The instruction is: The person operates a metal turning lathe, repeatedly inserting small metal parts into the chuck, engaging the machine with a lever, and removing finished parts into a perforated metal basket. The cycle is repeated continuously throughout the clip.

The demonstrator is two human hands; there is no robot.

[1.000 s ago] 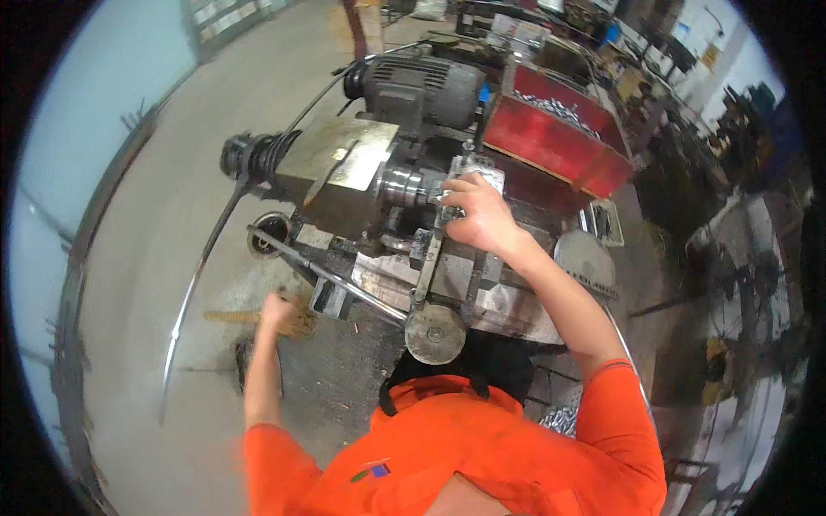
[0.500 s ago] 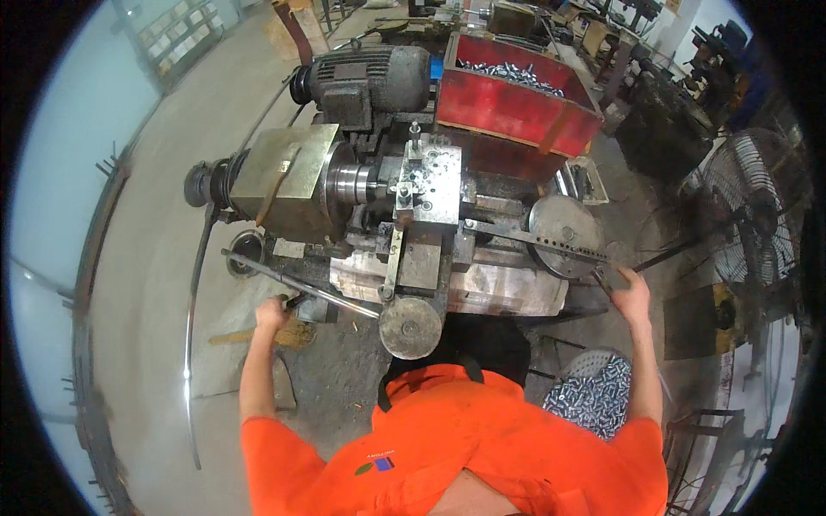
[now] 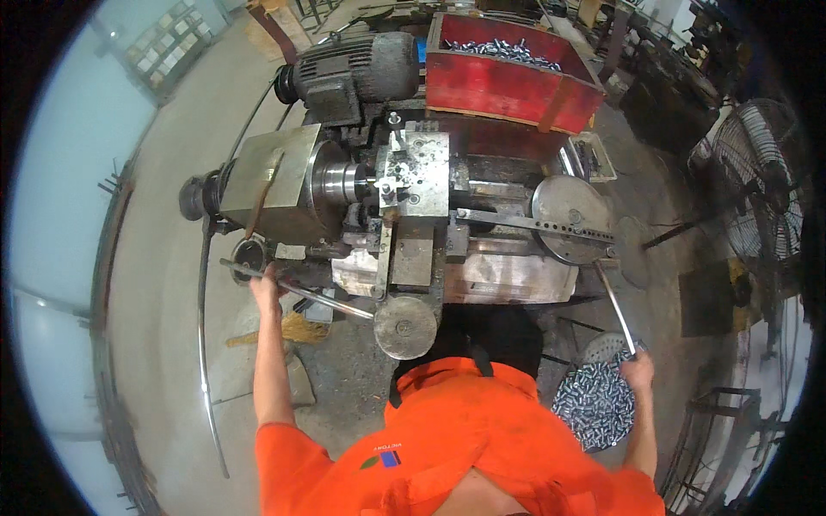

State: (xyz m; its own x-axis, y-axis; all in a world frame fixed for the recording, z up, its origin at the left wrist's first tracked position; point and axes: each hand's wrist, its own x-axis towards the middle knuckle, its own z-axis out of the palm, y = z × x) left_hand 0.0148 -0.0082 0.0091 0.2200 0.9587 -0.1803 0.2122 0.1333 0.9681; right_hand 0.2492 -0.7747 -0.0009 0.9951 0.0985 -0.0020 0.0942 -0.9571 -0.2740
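Lower in the frame than half a second ago, the right hand point(image 3: 637, 371) has swung down at lower right, and the left hand point(image 3: 267, 290) has risen to the outer stretch of the long, slanting grey steel lever point(image 3: 331, 301) left of centre. Fingers of the left hand look curled closed around that lever; the right hand is a closed fist on the lower end of the short, bright steel rod point(image 3: 612, 299), which hangs from the round grey metal disc point(image 3: 570, 206) at right. At upper centre, the pale rectangular steel block point(image 3: 426, 172) stands just beside the shiny cylindrical spindle point(image 3: 342, 183).

Steady, even pressure near the rod's end should give good leverage, with the left lever held firmly. Eyes belong on the gap between block and spindle, and the right forearm is best kept from catching the pile of small silver metal cylinders point(image 3: 594, 400).
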